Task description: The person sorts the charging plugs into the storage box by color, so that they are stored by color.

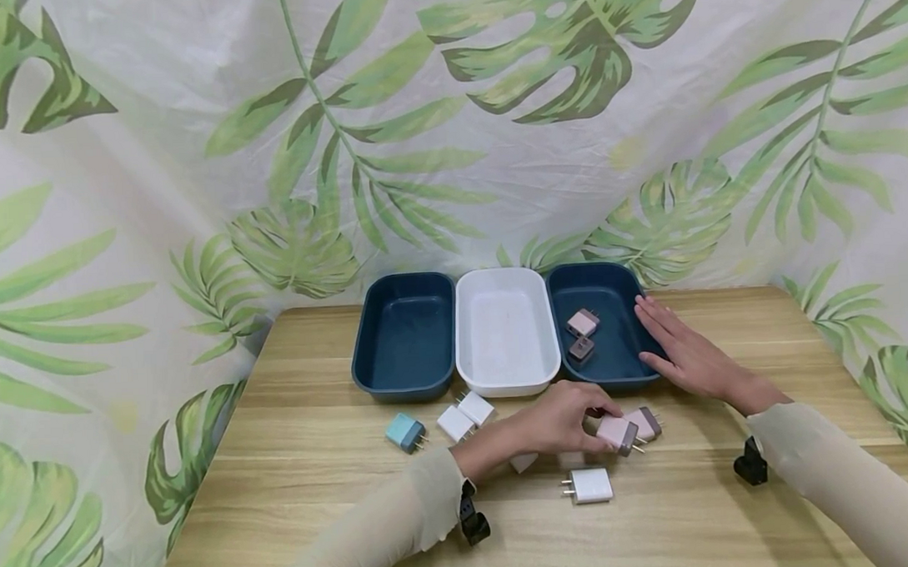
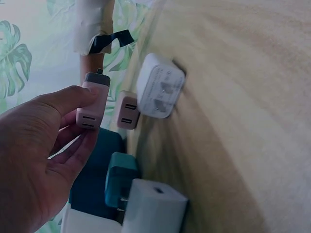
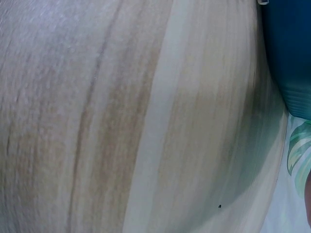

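Note:
My left hand [image 1: 567, 417] pinches a pink-and-grey USB wall charger [image 1: 617, 435] between thumb and fingers, prongs pointing right, just above the table. In the left wrist view the charger [image 2: 92, 104] shows two USB slots. Another pink charger [image 1: 643, 424] lies just beyond it. With straight fingers, my right hand [image 1: 685, 355] rests against the right side of the right-hand dark blue bin [image 1: 612, 307]. Inside that bin sit a pink charger [image 1: 583, 321] and a darker grey-brown one [image 1: 581, 349]. Neither my right hand nor its fingers are clear in the right wrist view.
A white bin [image 1: 507, 332] and another dark blue bin [image 1: 405, 335] stand to the left. A teal charger [image 1: 406, 433] and several white chargers, one nearest me [image 1: 590, 486], lie on the wooden table [image 1: 281, 490]. My left forearm partly hides one white charger [image 1: 524, 461].

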